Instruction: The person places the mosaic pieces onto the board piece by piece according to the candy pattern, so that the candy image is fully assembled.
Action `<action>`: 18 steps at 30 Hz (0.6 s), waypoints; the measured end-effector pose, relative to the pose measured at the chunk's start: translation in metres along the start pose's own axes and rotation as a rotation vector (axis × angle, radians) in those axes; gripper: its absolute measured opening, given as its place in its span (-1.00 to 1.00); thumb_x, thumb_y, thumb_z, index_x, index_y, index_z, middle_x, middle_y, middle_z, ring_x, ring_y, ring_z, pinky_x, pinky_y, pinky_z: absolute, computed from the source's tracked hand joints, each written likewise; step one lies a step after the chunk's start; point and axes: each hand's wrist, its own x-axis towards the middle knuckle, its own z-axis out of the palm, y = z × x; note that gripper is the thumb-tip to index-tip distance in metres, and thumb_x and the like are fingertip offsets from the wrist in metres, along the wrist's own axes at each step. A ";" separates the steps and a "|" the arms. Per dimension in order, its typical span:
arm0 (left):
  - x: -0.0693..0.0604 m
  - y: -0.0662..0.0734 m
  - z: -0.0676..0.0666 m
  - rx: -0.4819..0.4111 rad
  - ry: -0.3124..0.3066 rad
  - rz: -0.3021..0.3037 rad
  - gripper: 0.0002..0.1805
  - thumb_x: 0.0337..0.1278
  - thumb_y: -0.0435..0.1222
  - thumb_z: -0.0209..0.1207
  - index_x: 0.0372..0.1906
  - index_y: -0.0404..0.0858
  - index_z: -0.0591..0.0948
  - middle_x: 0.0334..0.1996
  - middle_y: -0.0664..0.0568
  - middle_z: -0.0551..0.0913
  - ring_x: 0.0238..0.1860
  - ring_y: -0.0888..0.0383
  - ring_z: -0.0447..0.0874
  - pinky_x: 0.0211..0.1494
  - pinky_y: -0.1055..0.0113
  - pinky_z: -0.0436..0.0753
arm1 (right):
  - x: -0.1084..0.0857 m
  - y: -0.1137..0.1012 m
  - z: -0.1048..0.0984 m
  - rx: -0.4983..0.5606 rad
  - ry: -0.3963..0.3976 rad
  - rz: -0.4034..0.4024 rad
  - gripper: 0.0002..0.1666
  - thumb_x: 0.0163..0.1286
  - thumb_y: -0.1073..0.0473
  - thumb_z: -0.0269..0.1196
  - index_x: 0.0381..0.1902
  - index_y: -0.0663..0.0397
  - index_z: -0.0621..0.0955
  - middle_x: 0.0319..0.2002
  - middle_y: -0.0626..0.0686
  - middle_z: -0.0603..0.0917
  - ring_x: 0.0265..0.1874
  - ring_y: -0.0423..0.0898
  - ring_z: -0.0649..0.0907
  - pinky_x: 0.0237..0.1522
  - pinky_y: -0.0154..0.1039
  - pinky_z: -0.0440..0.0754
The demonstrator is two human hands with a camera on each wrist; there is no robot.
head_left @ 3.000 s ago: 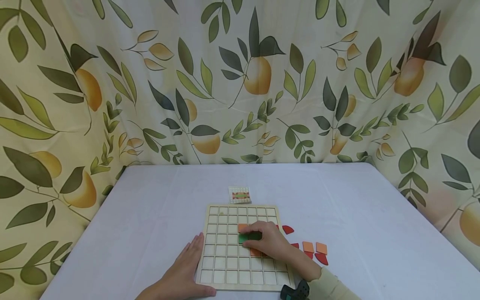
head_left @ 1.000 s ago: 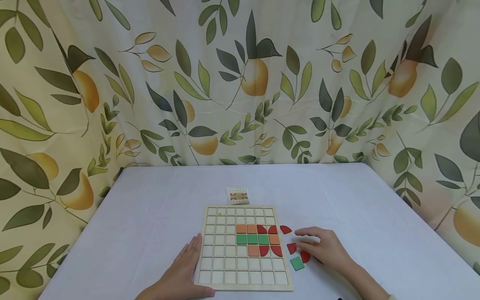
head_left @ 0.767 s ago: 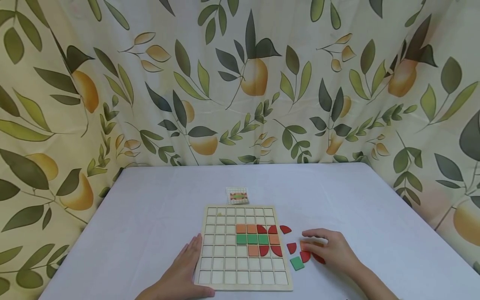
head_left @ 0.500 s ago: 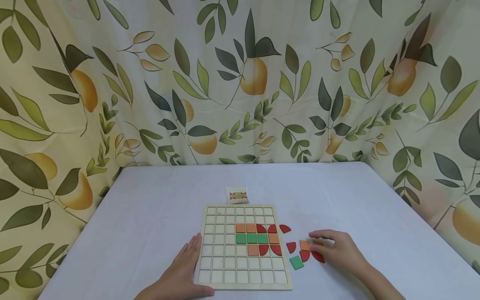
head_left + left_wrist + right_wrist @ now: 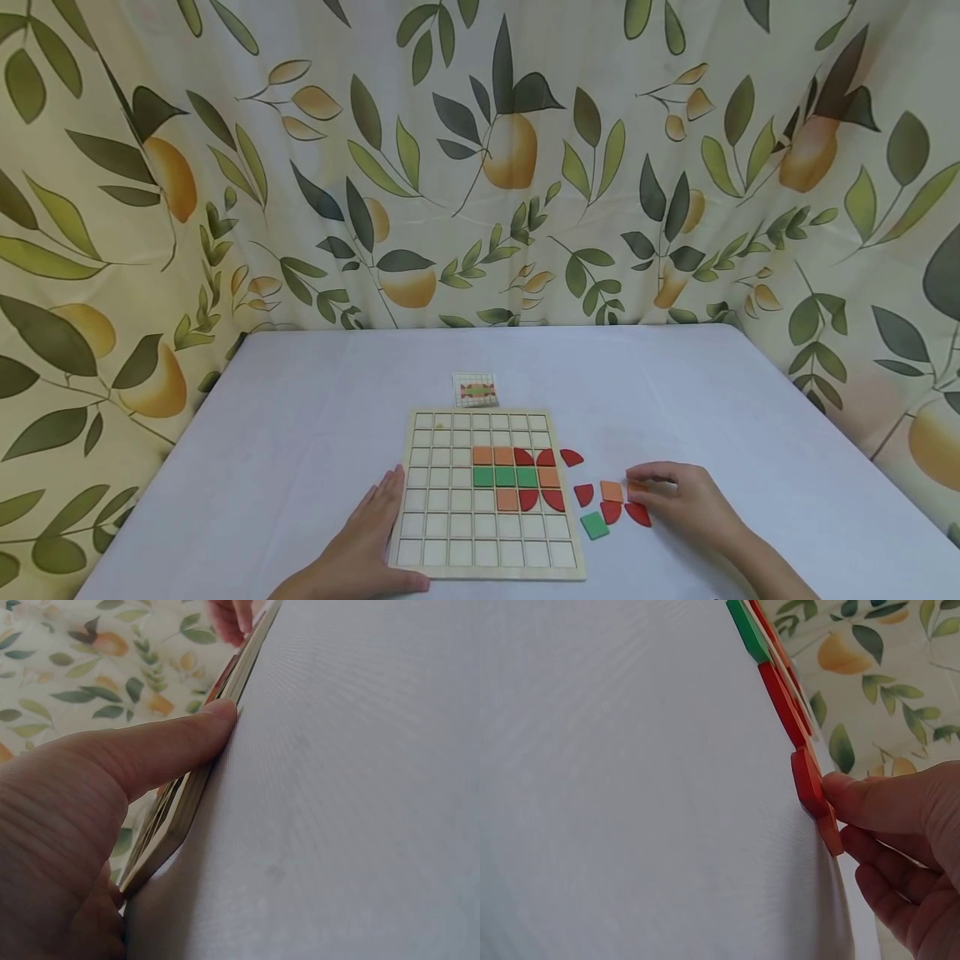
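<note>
My left hand rests along the left side of a wooden grid board, its thumb on the front edge; its fingers lie straight. To the right of the board, my right hand pinches an orange square tile between thumb and fingers, low at the table; fingers mostly hide it in the head view. Around that hand lie another orange square tile, a red quarter-circle tile and a green square tile. Orange, green and red tiles fill several cells on the board's right half, including a green tile.
A small pattern card lies just behind the board. More red quarter-circle tiles, one near the board's right edge, lie loose. The white-covered table ends at a leaf-and-fruit printed curtain.
My right hand has left the board, where it was over a green tile, and moved right over the loose tiles to the far orange one. The left hand has stayed at the board.
</note>
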 end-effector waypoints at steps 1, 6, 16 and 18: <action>0.000 0.000 0.000 -0.001 0.000 -0.001 0.46 -0.50 0.37 0.27 0.41 -0.39 -0.19 0.43 -0.15 -0.15 0.41 -0.02 -0.27 0.19 0.67 -0.49 | 0.000 0.000 0.000 0.001 -0.005 0.004 -0.68 0.04 0.16 0.40 -0.18 0.04 0.69 -0.22 -0.05 0.68 -0.10 0.00 0.58 -0.12 -0.11 0.59; 0.000 -0.001 0.001 0.007 0.006 0.008 0.45 -0.49 0.38 0.26 0.41 -0.39 -0.19 0.43 -0.14 -0.14 0.41 -0.02 -0.27 0.19 0.67 -0.49 | 0.000 0.001 0.000 0.004 -0.013 0.018 -0.68 0.04 0.14 0.41 -0.19 0.04 0.70 -0.23 -0.07 0.68 -0.12 -0.02 0.59 -0.14 -0.16 0.60; 0.000 -0.001 -0.001 0.007 0.008 0.014 0.45 -0.49 0.38 0.26 0.41 -0.40 -0.17 0.42 -0.15 -0.14 0.41 -0.02 -0.26 0.20 0.66 -0.48 | 0.005 0.007 -0.002 0.008 -0.017 -0.029 -0.65 0.01 0.05 0.42 -0.21 0.01 0.70 -0.25 -0.11 0.69 -0.17 -0.12 0.60 -0.16 -0.30 0.59; 0.000 -0.001 0.000 0.006 0.007 0.015 0.45 -0.49 0.39 0.25 0.41 -0.40 -0.17 0.42 -0.16 -0.14 0.41 -0.02 -0.26 0.19 0.67 -0.49 | 0.006 0.008 -0.002 0.006 -0.017 -0.024 -0.64 0.00 0.03 0.43 -0.21 0.00 0.70 -0.25 -0.12 0.69 -0.17 -0.13 0.60 -0.16 -0.31 0.58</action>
